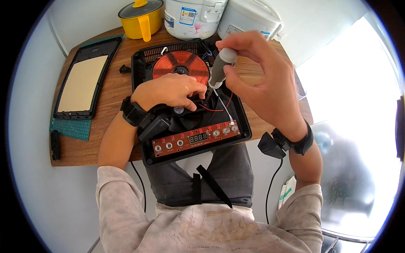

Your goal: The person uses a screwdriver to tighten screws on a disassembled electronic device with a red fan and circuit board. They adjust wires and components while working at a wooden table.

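Note:
An opened induction cooker base (244, 126) lies across the table's near edge, its insides showing. At its far part sits a round copper coil (168, 63); a brown circuit board (194, 138) with a small display and buttons lines its near side. My right hand (263, 80) pinches the handle end of a grey screwdriver (219, 69), which stands tilted, tip down among the parts beside the coil. My left hand (171, 90) reaches over the coil's near edge, thumb and fingers curled close to the screwdriver's tip. What those fingers hold, if anything, is hidden. Thin red and white wires (225, 107) run beside the tip.
On the left, a black cover panel (95, 80) with a beige sheet lies partly on a green cutting mat (71, 126). A yellow pot (143, 25) and two white rice cookers (190, 19) stand at the back. A black object (55, 145) lies at the left edge.

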### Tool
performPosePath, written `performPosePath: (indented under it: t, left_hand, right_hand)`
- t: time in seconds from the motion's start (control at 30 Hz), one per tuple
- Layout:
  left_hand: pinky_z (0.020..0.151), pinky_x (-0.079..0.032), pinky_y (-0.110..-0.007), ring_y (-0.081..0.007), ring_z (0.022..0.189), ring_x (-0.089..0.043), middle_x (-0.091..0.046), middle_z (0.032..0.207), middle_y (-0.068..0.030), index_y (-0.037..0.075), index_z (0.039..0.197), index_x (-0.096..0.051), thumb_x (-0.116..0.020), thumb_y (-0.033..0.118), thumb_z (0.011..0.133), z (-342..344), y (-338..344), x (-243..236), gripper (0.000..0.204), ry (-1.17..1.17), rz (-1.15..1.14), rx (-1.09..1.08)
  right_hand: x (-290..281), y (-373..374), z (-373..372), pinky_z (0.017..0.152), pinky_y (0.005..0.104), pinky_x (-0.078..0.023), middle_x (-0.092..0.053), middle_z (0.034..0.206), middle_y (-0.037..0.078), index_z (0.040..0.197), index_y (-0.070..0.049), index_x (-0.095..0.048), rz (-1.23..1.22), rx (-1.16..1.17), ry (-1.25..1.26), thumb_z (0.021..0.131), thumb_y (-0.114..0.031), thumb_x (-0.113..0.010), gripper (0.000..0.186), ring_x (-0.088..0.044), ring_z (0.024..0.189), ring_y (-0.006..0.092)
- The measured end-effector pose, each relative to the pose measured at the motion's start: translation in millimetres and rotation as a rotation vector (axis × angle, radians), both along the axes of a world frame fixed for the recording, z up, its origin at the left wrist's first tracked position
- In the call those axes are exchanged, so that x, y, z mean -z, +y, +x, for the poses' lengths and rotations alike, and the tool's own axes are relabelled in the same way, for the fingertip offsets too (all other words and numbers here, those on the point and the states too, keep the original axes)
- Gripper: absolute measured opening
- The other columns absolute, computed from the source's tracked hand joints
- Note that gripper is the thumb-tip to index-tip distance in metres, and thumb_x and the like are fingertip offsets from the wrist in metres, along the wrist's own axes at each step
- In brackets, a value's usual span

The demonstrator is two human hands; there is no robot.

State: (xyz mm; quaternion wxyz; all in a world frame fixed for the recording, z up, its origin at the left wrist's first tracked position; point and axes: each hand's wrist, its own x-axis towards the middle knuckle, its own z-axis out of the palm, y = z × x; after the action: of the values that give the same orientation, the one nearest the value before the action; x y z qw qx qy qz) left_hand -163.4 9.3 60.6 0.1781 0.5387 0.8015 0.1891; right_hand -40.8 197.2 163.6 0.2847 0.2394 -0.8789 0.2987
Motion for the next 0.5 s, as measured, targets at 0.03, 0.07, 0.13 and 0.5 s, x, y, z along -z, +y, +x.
performPosePath:
  t: [0.03,0.07,0.13,0.5]
  left_hand:
    - [0.082,-0.051,-0.042,-0.0280,0.095,-0.066,-0.067,0.094,-0.0090,0.009,0.115,-0.070,-0.081,0.032,0.085,0,0,0,0.039,-0.006,0.001,0.000]
    - [0.082,-0.051,-0.042,-0.0280,0.095,-0.065,-0.066,0.094,-0.0089,0.009,0.115,-0.070,-0.081,0.032,0.085,0,0,-1,0.039,-0.010,-0.010,-0.005]
    - [0.082,-0.051,-0.043,-0.0281,0.094,-0.064,-0.064,0.095,-0.0088,0.010,0.116,-0.070,-0.081,0.032,0.085,3,1,-6,0.039,-0.019,-0.032,-0.010]
    - [0.081,-0.051,-0.045,-0.0300,0.097,-0.068,-0.069,0.099,-0.0098,0.011,0.114,-0.066,-0.083,0.028,0.083,7,2,-14,0.039,0.008,-0.093,-0.034]
  right_hand:
    - [2,2,-2,0.078,0.0364,-0.056,-0.072,0.100,0.010,0.106,-0.009,-0.073,-0.010,-0.014,0.020,0.080,-0.013,-0.083,0.028,-0.072,0.088,0.0290]
    - [1,3,-3,0.084,0.0358,-0.055,-0.074,0.104,0.010,0.107,-0.008,-0.073,0.018,-0.035,0.032,0.080,-0.011,-0.082,0.028,-0.072,0.095,0.0270]
    - [-2,5,-3,0.097,0.0346,-0.052,-0.076,0.113,0.010,0.110,-0.006,-0.073,0.074,-0.070,0.053,0.082,-0.008,-0.079,0.029,-0.072,0.109,0.0231]
    - [1,2,-5,0.093,0.0336,-0.053,-0.074,0.110,0.008,0.107,-0.004,-0.071,0.050,-0.095,0.010,0.081,-0.005,-0.080,0.028,-0.071,0.106,0.0230]
